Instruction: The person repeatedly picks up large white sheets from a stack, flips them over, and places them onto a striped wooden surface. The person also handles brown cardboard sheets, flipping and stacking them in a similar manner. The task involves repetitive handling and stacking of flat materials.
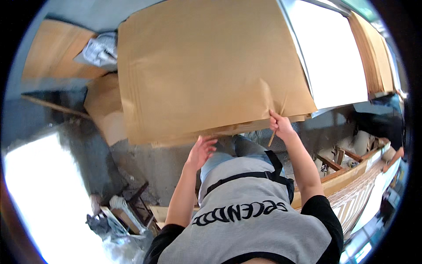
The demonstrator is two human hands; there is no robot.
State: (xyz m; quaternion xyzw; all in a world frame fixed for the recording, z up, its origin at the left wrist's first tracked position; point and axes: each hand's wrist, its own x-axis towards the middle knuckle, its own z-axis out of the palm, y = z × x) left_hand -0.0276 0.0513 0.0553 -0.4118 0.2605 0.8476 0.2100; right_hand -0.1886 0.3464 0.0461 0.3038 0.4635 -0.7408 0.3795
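Note:
A large stack of brown paper sheets (206,66) lies in front of me, its near edge slightly uneven. My right hand (282,126) is closed at the near right part of that edge, pinching the top sheet, which buckles up in a crease beside the fingers. A thin wooden stick (272,138) also passes through this hand, poking out above and below it. My left hand (201,153) is just off the near edge, left of the middle, with its fingers loosely apart and nothing in them. Whether its fingertips touch the paper, I cannot tell.
White sheets (332,53) lie right of the stack, with another brown stack (372,55) beyond. At left are a wooden board (55,50), a crumpled plastic bag (101,49) and a slanting stick (55,105). Another person's hand (393,159) rests by a wooden frame (336,176) at right.

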